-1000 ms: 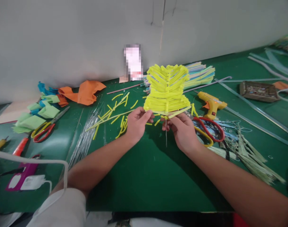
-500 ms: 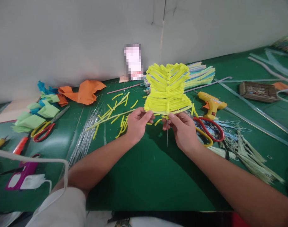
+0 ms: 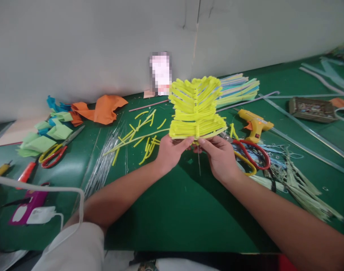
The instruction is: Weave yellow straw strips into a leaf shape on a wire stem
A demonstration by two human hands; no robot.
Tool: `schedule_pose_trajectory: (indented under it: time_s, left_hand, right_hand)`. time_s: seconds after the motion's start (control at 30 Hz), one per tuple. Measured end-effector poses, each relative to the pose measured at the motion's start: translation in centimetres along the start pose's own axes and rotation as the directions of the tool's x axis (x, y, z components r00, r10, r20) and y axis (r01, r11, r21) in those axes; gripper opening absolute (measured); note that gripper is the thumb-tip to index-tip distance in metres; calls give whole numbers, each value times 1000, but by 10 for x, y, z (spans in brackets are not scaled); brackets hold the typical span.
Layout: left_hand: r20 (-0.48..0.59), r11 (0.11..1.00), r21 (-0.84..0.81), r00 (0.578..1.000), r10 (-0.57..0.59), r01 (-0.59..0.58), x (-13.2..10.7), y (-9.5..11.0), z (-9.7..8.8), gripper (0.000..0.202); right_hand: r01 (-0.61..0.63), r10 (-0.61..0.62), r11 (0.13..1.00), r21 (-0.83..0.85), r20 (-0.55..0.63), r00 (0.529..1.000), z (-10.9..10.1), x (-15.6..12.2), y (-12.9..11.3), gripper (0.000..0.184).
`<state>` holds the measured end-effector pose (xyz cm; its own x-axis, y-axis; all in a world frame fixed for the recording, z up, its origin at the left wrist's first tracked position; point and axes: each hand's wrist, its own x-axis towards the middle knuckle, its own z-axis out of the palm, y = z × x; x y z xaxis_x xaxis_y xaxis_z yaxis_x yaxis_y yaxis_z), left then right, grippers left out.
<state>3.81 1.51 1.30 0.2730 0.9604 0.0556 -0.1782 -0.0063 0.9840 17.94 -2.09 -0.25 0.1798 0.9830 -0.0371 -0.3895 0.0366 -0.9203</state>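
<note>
A yellow pipe-cleaner leaf (image 3: 196, 107) with a central rib stands upright between my hands, above the table. My left hand (image 3: 174, 152) pinches its bottom edge close to the rib. On the other side of the rib, my right hand (image 3: 218, 152) grips the same edge, thumb in front. The two thumbs nearly meet, and most of my fingertips are hidden behind the leaf. A thin wire stem (image 3: 199, 163) hangs down below it. Cut yellow pipe-cleaner pieces (image 3: 149, 150) lie left of my hands.
Right of my hands lie red-and-yellow-handled scissors (image 3: 255, 154) and a yellow glue gun (image 3: 255, 124). Pastel pipe cleaners (image 3: 239, 88) lie behind the leaf. At left are wires (image 3: 104, 162), other scissors (image 3: 55, 154), a purple power strip (image 3: 29, 207) and orange paper (image 3: 105, 109). A phone (image 3: 160, 73) leans against the wall.
My left hand has slid right along the bottom edge, bringing its thumb close to the right one. The leaf has shifted slightly left.
</note>
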Motion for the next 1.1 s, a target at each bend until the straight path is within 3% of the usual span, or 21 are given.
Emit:
schedule_pose_trajectory:
  time_s: [0.33,0.57,0.9,1.1]
  left_hand:
    - [-32,1000,13,999,19,-19,-2,5,0,35]
    - [1,999,-4,999,34,-34,-3,5,2,30]
    - [47,1000,13,999,15,-16,-3,5,2,32]
    - [12,998,45,999,34,-34,-2,2,0,32]
  right_hand:
    - [-7,8,1000,-26,34,999,1,-3,-3,17]
    - [-12,12,1000,18,38,999,1,-2,-2,12]
    - [-12,13,1000,-10,26,1000,0,-2,-1,19]
    - [-25,25,1000,-6,-4,1000,1,-2,-1,16]
